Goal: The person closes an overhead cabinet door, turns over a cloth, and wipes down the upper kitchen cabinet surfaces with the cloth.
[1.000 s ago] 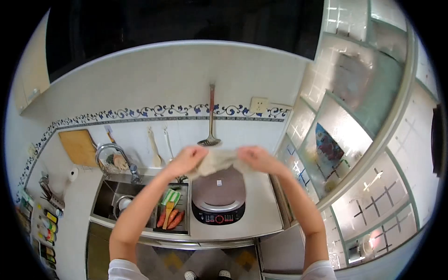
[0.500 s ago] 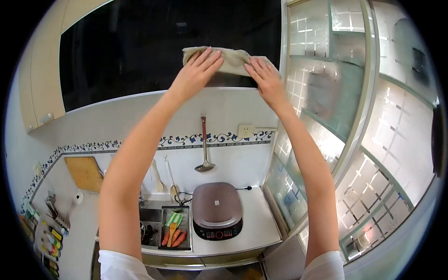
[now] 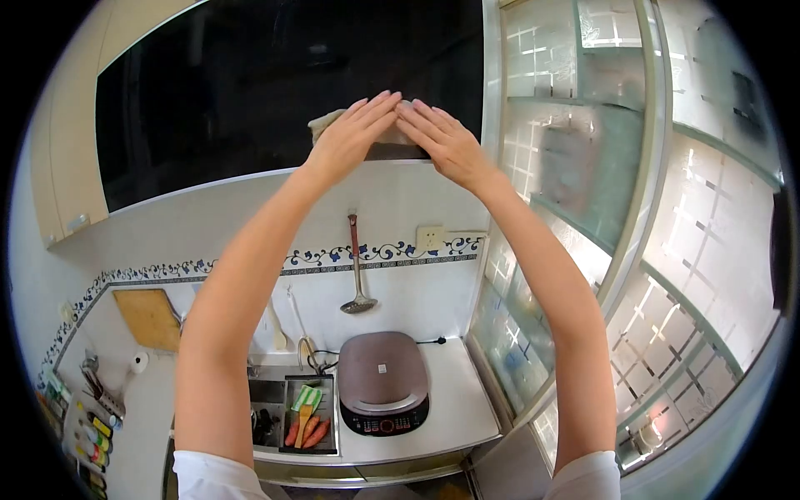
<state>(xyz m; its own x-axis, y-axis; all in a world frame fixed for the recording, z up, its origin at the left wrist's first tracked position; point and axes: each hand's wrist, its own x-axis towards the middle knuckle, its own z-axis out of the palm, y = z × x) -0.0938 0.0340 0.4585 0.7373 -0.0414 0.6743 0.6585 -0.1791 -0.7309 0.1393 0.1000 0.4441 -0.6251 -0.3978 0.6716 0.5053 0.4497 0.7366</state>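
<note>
Against a glossy black cabinet panel, a beige cloth lies crumpled under both my hands, mostly covered by them. My left hand is laid flat over the cloth's left part with its fingers stretched up and to the right. Opposite it, my right hand leans in from the right, fingers straight and slightly spread. The fingertips of the two hands nearly meet. Neither hand is curled around the cloth; it is pressed between them and the panel, near its lower edge.
Below hangs a skimmer on the wall. An induction cooker stands on the counter, beside a sink with a tray of orange-red vegetables. A cutting board leans at left; frosted glass doors are at right.
My right hand has moved left along the panel toward my left hand. The cloth's right end, previously stretched out past it, is now bunched under my hands. The view has shifted slightly.
</note>
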